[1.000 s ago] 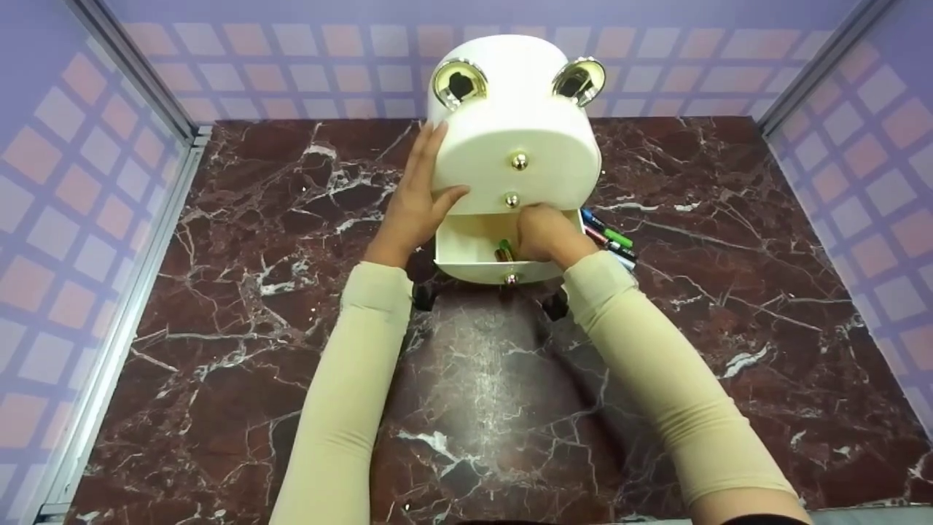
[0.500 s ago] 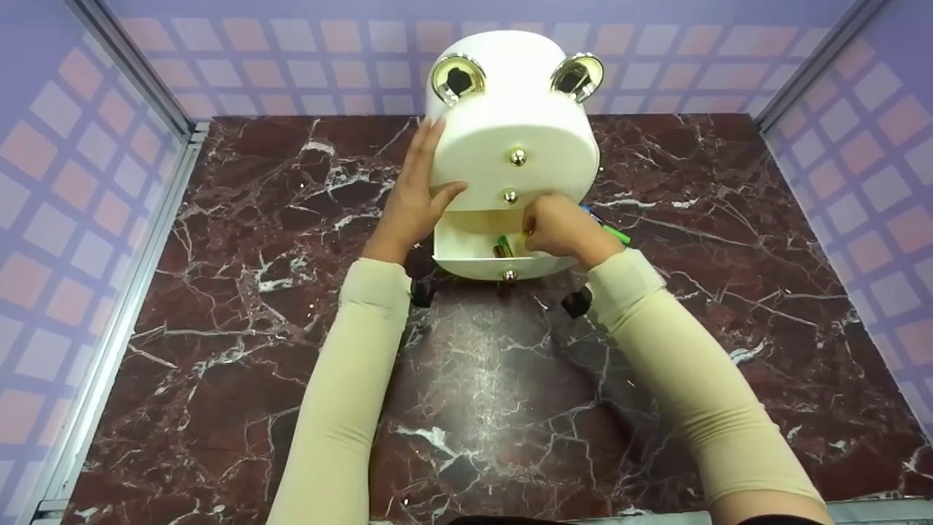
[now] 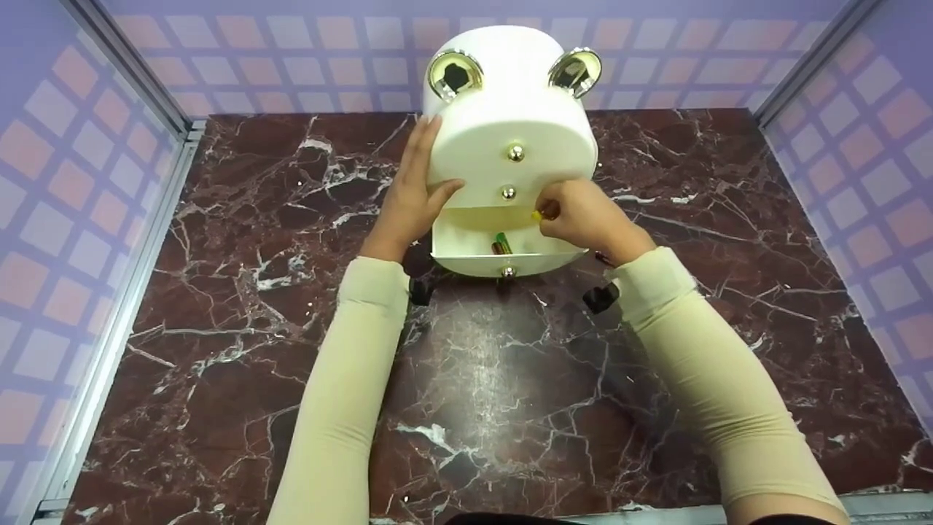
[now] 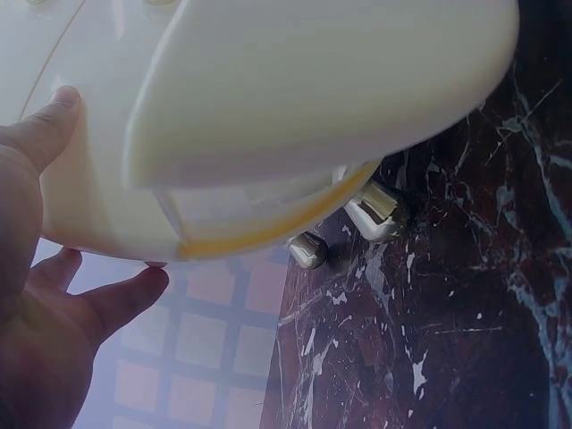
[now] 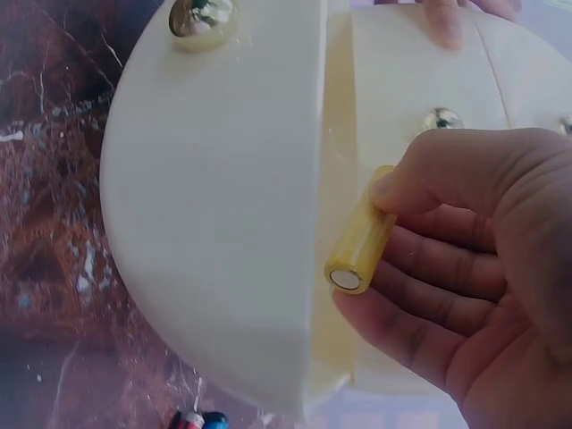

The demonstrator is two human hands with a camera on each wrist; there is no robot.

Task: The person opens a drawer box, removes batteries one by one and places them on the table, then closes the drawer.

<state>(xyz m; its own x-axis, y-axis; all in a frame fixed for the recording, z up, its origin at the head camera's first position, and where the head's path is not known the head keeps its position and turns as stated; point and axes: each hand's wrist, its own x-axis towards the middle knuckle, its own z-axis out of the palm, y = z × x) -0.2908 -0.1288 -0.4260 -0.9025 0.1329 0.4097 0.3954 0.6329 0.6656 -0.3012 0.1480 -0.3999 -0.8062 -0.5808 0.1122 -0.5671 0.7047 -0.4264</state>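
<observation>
A white rounded storage box (image 3: 514, 138) with gold knobs stands at the back of the table, its bottom drawer (image 3: 466, 256) pulled out. Several small cylinders that look like batteries (image 3: 501, 243), green and dark red, lie inside the drawer. My left hand (image 3: 414, 193) rests against the box's left side, thumb on the front face. Over the drawer's right part, my right hand (image 3: 587, 215) pinches a yellow battery (image 5: 360, 237) between thumb and fingers. The right wrist view shows its flat metal end beside the drawer's front wall.
Two gold ring-shaped ears (image 3: 455, 73) stick out from the box top. Capped markers (image 5: 192, 420) lie on the dark red marble table (image 3: 255, 328) right of the box, mostly hidden by my right wrist in the head view. Patterned walls enclose the table's back and sides.
My right hand has risen out of the drawer and shifted right, bringing the yellow battery up into sight. The left hand keeps its place on the box.
</observation>
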